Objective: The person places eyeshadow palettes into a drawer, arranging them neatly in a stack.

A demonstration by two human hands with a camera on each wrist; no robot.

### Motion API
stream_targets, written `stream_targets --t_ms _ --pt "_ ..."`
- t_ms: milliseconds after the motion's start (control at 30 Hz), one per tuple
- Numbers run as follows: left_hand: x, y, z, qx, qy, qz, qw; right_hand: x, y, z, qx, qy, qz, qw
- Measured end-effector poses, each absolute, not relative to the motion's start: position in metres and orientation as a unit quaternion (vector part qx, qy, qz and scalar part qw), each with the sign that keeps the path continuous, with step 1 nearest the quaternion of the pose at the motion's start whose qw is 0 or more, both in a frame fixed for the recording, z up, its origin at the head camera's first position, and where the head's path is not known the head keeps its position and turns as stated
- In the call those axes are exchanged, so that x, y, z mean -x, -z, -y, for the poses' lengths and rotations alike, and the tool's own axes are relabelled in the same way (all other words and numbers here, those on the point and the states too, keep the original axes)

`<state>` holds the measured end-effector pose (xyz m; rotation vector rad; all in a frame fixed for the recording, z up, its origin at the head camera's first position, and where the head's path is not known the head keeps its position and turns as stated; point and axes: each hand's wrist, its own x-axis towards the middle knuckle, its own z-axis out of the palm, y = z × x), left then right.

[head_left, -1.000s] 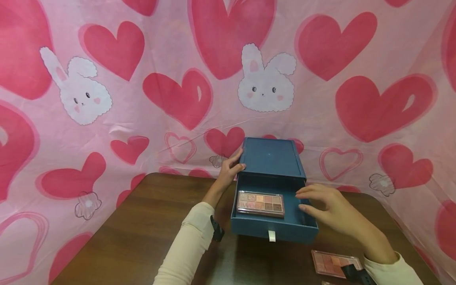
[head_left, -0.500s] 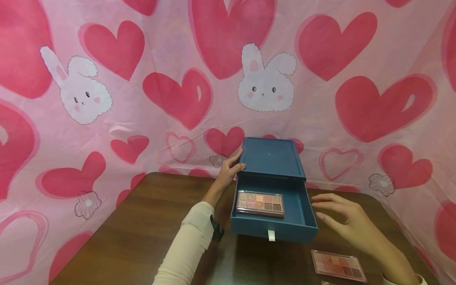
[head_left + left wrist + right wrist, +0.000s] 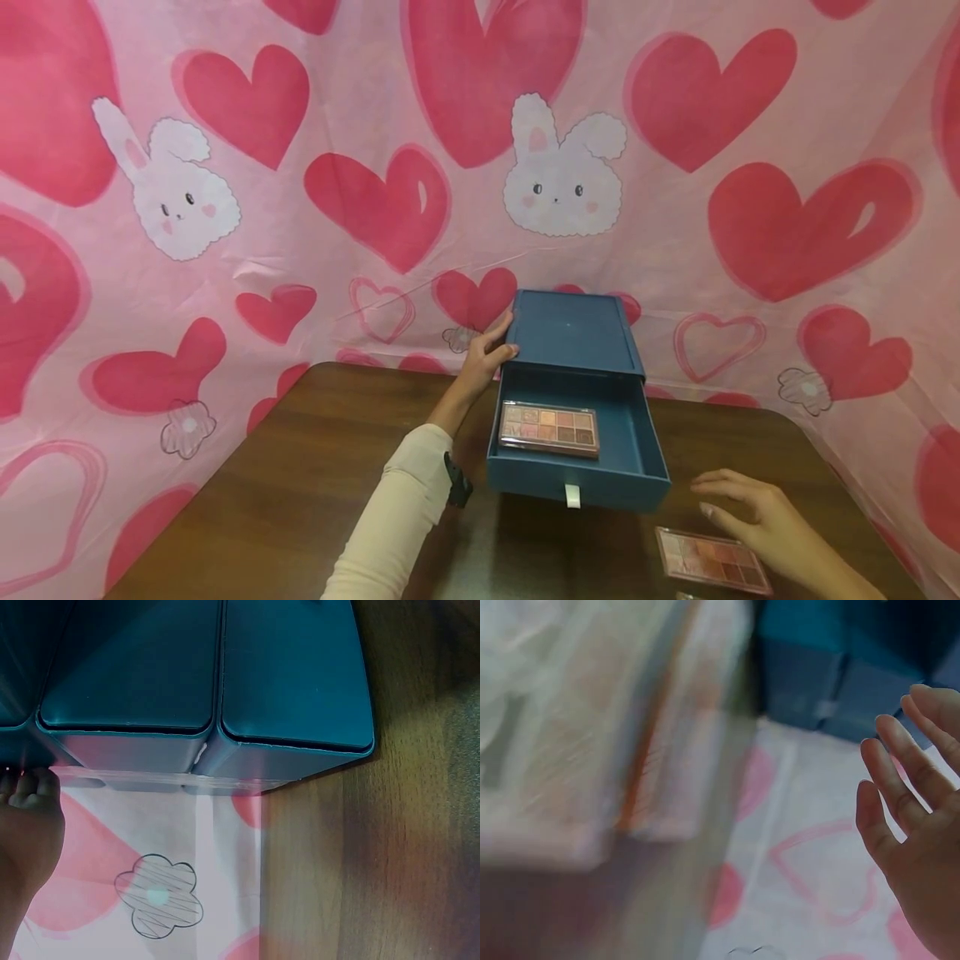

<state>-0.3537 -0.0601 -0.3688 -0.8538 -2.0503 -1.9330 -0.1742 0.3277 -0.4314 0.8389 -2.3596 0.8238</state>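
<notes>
My left hand (image 3: 477, 367) grips the left side of a blue drawer box (image 3: 573, 332), its thumb at the front corner. The top drawer (image 3: 630, 492) is pulled out toward me, with a white pull tab (image 3: 573, 497) on its front. Inside, against its left wall, lies an eyeshadow palette (image 3: 549, 428) with a clear lid. My right hand (image 3: 768, 515), fingers spread and slightly bent, hovers over the right side of a reddish eyeshadow palette (image 3: 701, 557) on the table. That hand holds nothing; in the right wrist view, its fingers (image 3: 900, 787) are apart.
Stacked blue drawer units (image 3: 131, 667) show in the left wrist view. Another item's edge (image 3: 688, 596) peeks in at the bottom of the head view. Blurred pale packages (image 3: 570, 750) fill the right wrist view's left side. A pink heart-print cloth (image 3: 360, 83) hangs behind the wooden table (image 3: 315, 475).
My right hand has withdrawn from over the open drawer, moving right and down toward the reddish palette on the table. My left hand and the drawer box stay as they were.
</notes>
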Motion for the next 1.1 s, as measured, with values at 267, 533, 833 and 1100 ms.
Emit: stream_targets --t_ms 267,533,833,1100 --pt "0.353 0.369 0.06 0.287 0.657 0.689 0.102 0.175 0.466 -0.36 -0.289 -0.291 0.883 0.23" --pt "0.353 0.369 0.06 0.287 0.651 0.696 0.104 0.174 0.49 -0.39 -0.297 -0.258 0.912 0.115" --pt "0.355 0.37 0.06 0.296 0.653 0.69 0.1 0.172 0.505 -0.41 -0.304 -0.254 0.916 0.064" --pt "0.355 0.371 0.059 0.301 0.655 0.686 0.103 0.175 0.508 -0.415 -0.363 -0.3 0.881 0.05"
